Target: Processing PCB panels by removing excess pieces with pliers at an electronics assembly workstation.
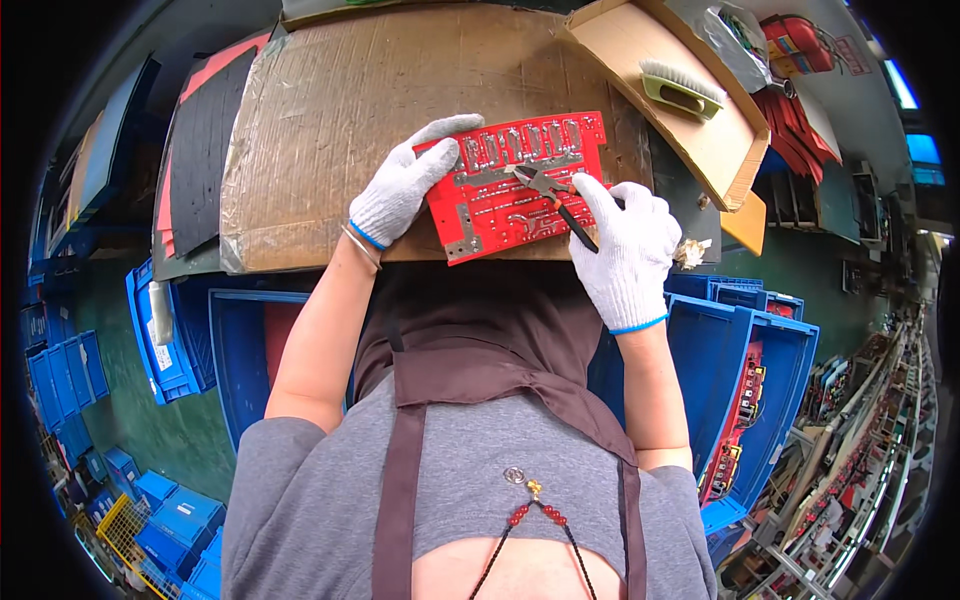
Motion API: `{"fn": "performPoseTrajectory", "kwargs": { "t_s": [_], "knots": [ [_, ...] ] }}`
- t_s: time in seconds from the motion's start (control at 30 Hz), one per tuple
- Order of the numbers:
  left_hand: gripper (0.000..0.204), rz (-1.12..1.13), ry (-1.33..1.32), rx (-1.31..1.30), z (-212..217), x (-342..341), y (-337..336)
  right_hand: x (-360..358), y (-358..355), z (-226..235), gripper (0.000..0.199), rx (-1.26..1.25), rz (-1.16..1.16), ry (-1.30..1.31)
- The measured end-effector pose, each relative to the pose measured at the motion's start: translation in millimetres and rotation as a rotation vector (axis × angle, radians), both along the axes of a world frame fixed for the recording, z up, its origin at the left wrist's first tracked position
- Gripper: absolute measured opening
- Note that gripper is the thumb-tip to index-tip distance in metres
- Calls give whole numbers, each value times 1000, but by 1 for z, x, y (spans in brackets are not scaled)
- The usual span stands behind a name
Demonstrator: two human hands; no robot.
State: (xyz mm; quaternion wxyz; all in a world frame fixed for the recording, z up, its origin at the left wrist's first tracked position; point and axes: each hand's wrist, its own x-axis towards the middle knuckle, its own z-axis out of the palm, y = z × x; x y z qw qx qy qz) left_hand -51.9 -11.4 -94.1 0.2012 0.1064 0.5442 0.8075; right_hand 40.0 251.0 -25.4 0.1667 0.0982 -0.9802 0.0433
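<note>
Single head view, fisheye, looking steeply down from close above. Worktop [330,110] toward 12 o'clock, person's own torso at 6; straight edges bend near rim.

Left hand [400,190] and right hand [628,245]: white knit work gloves, blue-edged cuffs just behind the fingers. Thin band at left wrist. Forearms bare. Grey short-sleeved top, brown apron with straps, red-beaded cord with small round pendant at chest.

An electronics assembly workshop: a cardboard-covered bench [330,120] lies under the gloved hands, blue plastic crates [165,340] are stacked to their left, and a bin of circuit boards [745,400] stands below the right hand [625,245].
</note>
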Motion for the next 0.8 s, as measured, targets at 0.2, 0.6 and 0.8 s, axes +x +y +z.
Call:
{"fn": "performPoseTrajectory", "kwargs": {
  "t_s": [0.2,0.6,0.8],
  "knots": [
    [47,-5,24,-19,2,0,0,-5,-5,-6,63,-57,10,-41],
    [48,-1,17,-39,3,1,-1,2,-4,0,67,-48,-5,38],
    [48,-8,12,-13,-1,0,-1,-2,2,0,66,17,5,4]
  ]
}}
